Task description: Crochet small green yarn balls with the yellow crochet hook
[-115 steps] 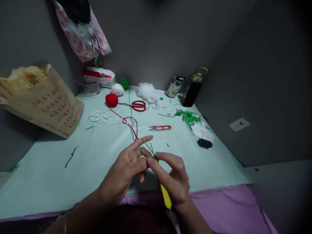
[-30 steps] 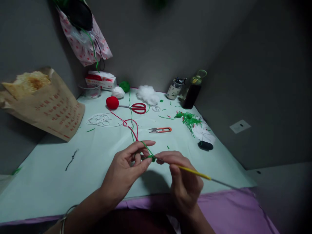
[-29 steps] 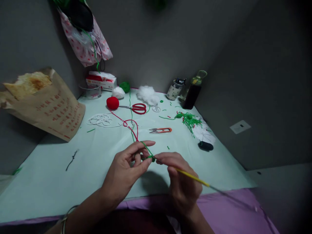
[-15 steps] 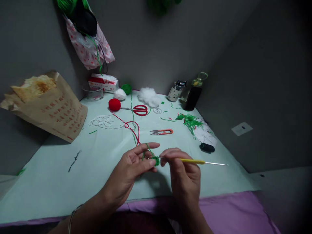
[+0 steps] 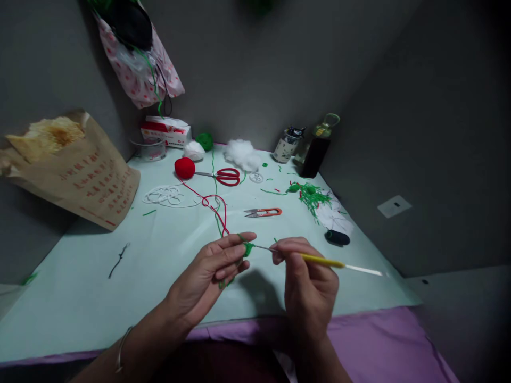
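Between the thumb and fingers of my left hand (image 5: pixel 211 268) is a small green crochet piece (image 5: pixel 248 249). Green yarn runs over the raised index finger, and some hangs below the hand. My right hand (image 5: pixel 309 279) is closed around the yellow grip of a crochet hook (image 5: pixel 323 260). The hook's thin metal shaft points left and its tip meets the crochet piece; the tip itself is too small to make out. A second metal end sticks out to the right of the grip.
Beyond my hands lie orange thread snips (image 5: pixel 263 213), red-handled scissors (image 5: pixel 227 176), a red yarn ball (image 5: pixel 184 168) and white stuffing (image 5: pixel 242 155). Green yarn scraps (image 5: pixel 315 198) and a dark bottle (image 5: pixel 315 157) are at right. A paper bag (image 5: pixel 99 183) stands at left.
My right hand has shifted right and slightly down with the hook, drawing away from my left hand. My left hand has turned, its thumb now higher over the crochet piece. The view has shifted slightly.
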### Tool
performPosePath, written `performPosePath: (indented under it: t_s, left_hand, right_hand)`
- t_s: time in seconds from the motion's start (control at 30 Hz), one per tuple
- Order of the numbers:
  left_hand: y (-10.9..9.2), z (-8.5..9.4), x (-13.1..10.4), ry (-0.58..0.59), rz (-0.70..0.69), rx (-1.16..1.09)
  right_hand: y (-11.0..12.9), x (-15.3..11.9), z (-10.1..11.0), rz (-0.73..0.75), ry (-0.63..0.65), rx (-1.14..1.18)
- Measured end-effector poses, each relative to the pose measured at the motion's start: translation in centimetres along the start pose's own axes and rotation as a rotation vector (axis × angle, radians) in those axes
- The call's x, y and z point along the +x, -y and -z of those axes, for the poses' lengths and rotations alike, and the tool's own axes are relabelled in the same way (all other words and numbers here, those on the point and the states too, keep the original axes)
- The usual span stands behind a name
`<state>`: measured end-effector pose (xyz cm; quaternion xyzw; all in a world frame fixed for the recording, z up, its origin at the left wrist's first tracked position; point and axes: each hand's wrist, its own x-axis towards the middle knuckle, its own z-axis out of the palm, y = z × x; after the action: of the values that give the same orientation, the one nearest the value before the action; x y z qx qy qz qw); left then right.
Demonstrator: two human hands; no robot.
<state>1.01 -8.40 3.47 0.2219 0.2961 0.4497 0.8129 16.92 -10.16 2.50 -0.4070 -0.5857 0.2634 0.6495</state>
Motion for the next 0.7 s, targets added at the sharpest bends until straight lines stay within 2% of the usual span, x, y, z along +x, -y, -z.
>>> performPosePath:
  t_s: [0.1,0.17,0.27,0.53,0.7]
  left_hand:
    - [0.09,-0.11,-0.18,-0.008,-0.100,0.134]
    - [0.29,-0.10,-0.30,-0.007,-0.158,0.251]
    - [0.49,0.11,-0.41,-0.045,-0.204,0.355]
    - [0.02,0.17,-0.50,-0.060,-0.151,0.349]
    - [0.06,0.39,-0.75,-0.063,-0.184,0.422]
  right_hand:
    - [0.00,0.38,-0.24,-0.119,0.056,0.141]
    - [-0.05,0.30,-0.42,-0.100,0.093,0.107]
    - [-0.16,0.08,-0.44,-0.086,0.073,0.079]
    - [-0.37,0.08,0.16,-0.278,0.097,0.327]
    - [0.18,-0.16,0.40,-0.213,0.109,0.254]
